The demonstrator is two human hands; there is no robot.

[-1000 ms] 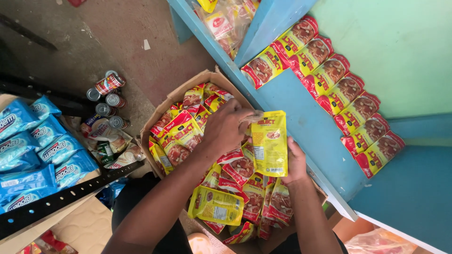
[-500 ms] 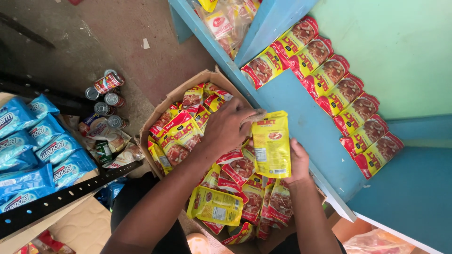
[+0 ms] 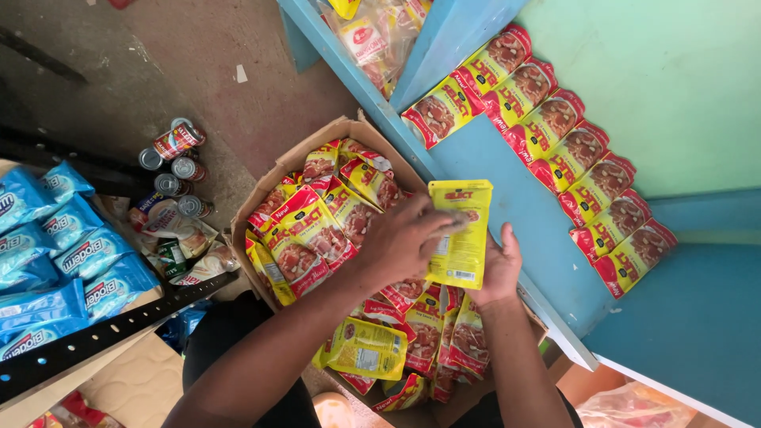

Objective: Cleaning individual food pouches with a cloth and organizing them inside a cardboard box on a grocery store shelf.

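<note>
Because the blue shelf (image 3: 515,214) carries its row of red-and-yellow pouches (image 3: 555,150) slanting along the back edge, each one overlapping the next, a careless nudge at the near end of the row could, I judge, tip several over at once. The cardboard box (image 3: 269,178) below the shelf's front edge is heaped loosely with more pouches (image 3: 317,230), and a slipped packet would likely drop back among them or slide off the pile toward the floor, where a cluster of small cans (image 3: 174,170) stands just beside the box's far-left corner. The blue packets (image 3: 55,254) stacked at the left lie well apart from all this.

Over the box's right side, close to the shelf's front edge, the yellow pouch (image 3: 460,238) is held upright between both hands. The left hand (image 3: 408,238) is curled part-way shut, its fingers (image 3: 444,222) laid across the pouch's face near the middle. The right hand (image 3: 499,269) cups the pouch from behind and below, half closed, thumb at the lower right edge; how firmly it pinches is hard to tell, since the pouch hides most of its fingers. With such a light, flat grip on a slick packet, a slip seems the nearest risk.
</note>
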